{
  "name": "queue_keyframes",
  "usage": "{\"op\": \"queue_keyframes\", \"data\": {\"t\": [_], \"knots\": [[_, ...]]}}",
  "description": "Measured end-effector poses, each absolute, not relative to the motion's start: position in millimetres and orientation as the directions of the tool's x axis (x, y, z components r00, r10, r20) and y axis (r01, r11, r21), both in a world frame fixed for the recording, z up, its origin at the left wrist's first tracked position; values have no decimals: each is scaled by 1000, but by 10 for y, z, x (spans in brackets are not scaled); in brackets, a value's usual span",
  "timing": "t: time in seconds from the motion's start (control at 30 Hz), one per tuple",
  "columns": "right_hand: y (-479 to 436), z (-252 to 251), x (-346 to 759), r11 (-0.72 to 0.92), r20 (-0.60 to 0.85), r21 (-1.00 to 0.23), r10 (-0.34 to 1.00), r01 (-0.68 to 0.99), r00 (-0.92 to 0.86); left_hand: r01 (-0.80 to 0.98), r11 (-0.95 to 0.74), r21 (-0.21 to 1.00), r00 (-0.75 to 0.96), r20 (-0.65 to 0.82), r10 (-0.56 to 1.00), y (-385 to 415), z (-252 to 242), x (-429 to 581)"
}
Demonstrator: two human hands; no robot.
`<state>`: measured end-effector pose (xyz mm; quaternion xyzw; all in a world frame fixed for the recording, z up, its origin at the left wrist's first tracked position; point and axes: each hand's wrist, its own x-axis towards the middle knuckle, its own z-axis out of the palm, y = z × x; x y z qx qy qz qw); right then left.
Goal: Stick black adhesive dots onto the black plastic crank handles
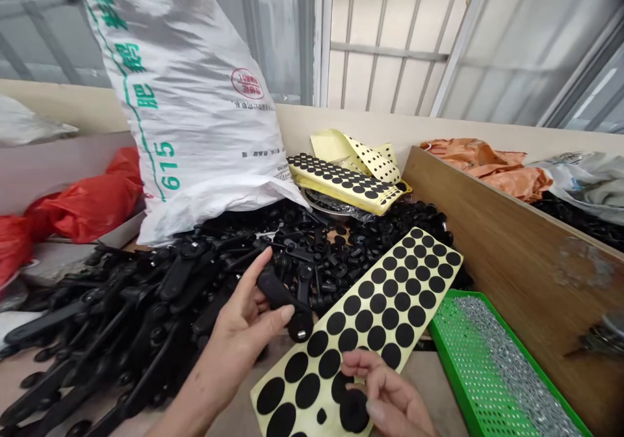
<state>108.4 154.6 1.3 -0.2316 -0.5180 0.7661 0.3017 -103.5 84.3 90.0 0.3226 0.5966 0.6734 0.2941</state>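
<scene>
My left hand (248, 323) grips a black plastic arm-shaped part (280, 294) between thumb and fingers. Its rounded end, with a small shiny square in it, points toward the right. Lower down, my right hand (387, 391) pinches a black round sticker (354, 411) at its edge, over a pale yellow sheet (312, 339) of black round stickers. A small black dot (321, 415) sits on the sheet beside that sticker. The sheet lies slanted, its far end resting by a heap of small black parts (341, 261).
Many long black plastic arms (121, 320) are piled at left. A green tray (487, 372) of small metal pieces lies right, beside a wooden board (526, 268). A white sack (205, 99) stands behind, near stacked sticker sheets (346, 180) and a red bag (92, 199).
</scene>
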Motion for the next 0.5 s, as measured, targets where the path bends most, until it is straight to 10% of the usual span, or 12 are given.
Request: {"op": "queue_keyframes", "data": {"t": [0.3,0.5], "knots": [[1437,174,983,-601,-175,-717,645,-353,-744,-251,-8,968,-694,-174,699,679,400,-558],[1432,152,1096,-624,-299,-752,611,-213,-733,294,174,940,-532,10,846,476,239,-678]]}}
